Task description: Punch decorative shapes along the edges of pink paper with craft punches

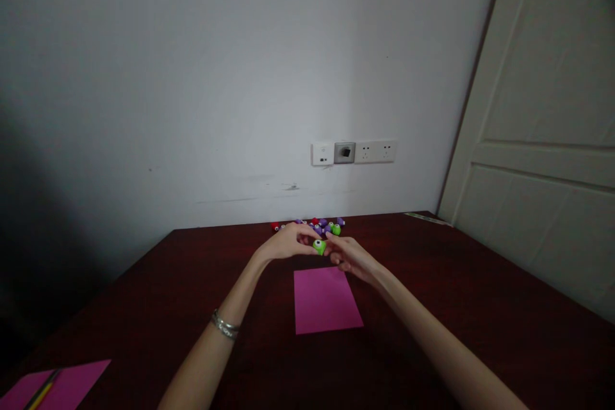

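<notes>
Between my two hands is a small green toy [319, 246] with one big white-and-dark eye. My left hand [292, 241] grips it from the left with thumb and fingers, and a silver bracelet [225, 325] circles that wrist. From the right, the fingers of my right hand [352, 256] close against the same toy. Just behind the hands lies a cluster of similar small toys in purple [318, 229], red [275, 226] and green [337, 229], partly hidden by my left hand. A pink sheet of paper [327, 301] lies flat on the table below my hands.
The dark red-brown table [432, 307] meets a white wall with a row of sockets [375, 152]. A second pink sheet [86, 378] at the lower left bears a yellow-and-black pencil-like item [43, 392]. A thin strip [426, 218] lies at the back right, near a white door [542, 160].
</notes>
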A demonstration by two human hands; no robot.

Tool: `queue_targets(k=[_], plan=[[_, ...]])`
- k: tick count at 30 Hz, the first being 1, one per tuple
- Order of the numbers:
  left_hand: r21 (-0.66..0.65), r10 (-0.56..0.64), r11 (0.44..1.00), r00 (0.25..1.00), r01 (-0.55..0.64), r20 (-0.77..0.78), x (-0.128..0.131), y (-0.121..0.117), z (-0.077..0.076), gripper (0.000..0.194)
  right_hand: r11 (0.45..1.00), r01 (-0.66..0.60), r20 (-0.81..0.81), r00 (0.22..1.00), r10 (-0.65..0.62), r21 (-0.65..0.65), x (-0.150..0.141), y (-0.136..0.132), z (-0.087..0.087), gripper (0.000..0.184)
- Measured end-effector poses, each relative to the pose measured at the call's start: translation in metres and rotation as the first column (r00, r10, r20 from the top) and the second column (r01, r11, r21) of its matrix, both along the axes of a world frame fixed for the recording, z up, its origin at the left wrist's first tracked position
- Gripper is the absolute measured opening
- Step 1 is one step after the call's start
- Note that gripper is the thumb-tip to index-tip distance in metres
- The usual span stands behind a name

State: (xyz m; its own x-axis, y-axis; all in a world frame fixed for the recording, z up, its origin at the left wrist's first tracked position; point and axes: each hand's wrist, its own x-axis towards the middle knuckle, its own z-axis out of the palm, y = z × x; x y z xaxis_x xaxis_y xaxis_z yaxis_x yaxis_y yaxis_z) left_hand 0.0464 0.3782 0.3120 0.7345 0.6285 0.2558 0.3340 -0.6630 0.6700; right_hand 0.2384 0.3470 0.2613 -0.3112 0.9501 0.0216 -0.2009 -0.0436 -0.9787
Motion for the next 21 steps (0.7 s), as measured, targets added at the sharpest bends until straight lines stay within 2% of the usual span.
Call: queue_targets(k=[7,12,17,21], plan=[[-0.072,-0.038,0.997,0.999,0.036,-0.033,-0.001,-0.001,0.001,0.036,0.997,-0.031,-0.044,0.999,0.027,-0.074,-0.002,0.001,-0.006,0.033],[-0.192,-0.085,0.977,0.996,0.092,0.041,0.001,0.0,-0.002,0.049,0.988,-0.109,-0.063,0.993,0.103,-0.11,-0.002,0.003,-0.01,0.029],[-0.249,-0.098,0.962,0.991,0.117,0.087,0.001,0.004,-0.005,0.044,0.977,-0.161,-0.09,0.985,0.15,-0.139,0.0,0.002,-0.01,0.026],[-0.336,-0.116,0.929,0.985,0.152,0.125,0.001,0.006,-0.008,0.051,0.953,-0.237,-0.142,0.967,0.212,-0.187,0.004,-0.003,-0.009,0.028]])
